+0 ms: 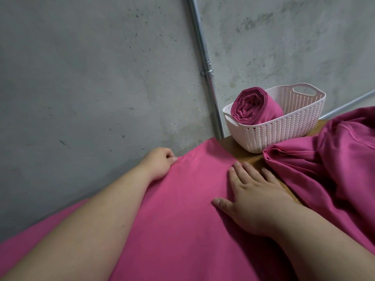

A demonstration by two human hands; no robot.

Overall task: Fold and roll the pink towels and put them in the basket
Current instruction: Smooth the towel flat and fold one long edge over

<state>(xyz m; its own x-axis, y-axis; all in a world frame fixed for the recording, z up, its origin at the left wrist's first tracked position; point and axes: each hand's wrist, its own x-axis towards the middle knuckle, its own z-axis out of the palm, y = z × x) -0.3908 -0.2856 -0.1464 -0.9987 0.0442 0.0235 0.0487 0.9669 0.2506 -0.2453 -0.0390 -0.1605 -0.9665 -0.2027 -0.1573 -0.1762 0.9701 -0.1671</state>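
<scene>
1. Flat towel (182, 209): pink, spread smooth over the near part of the wooden surface (239, 149). It runs from a far corner back towards the wearer and is not yet rolled.
2. Left grip (160, 165): at the towel's far left edge, narrow, fingers curled in. It appears to pinch the hem.
3. Right grip (251, 197): wide, fingers straight and spread, palm down on the towel's right side. It holds nothing, and the fingertips reach the hem beside bare wood.
4. Basket (284, 126): white, perforated, at the far right of the surface. One rolled towel (251, 106) lies inside with its spiral end facing the wearer, and there is room beside it.
5. Loose towel (334, 163): a crumpled pink heap on the right, touching the basket's front wall.
6. Step in hand, as judged: squaring and flattening the fold before rolling.
7. Method: keep the left hem taut while the flat palm sweeps outward. Line up both long edges, then roll tightly from one short end.
8. Caution: any wrinkle trapped now would likely make the roll uneven.
</scene>
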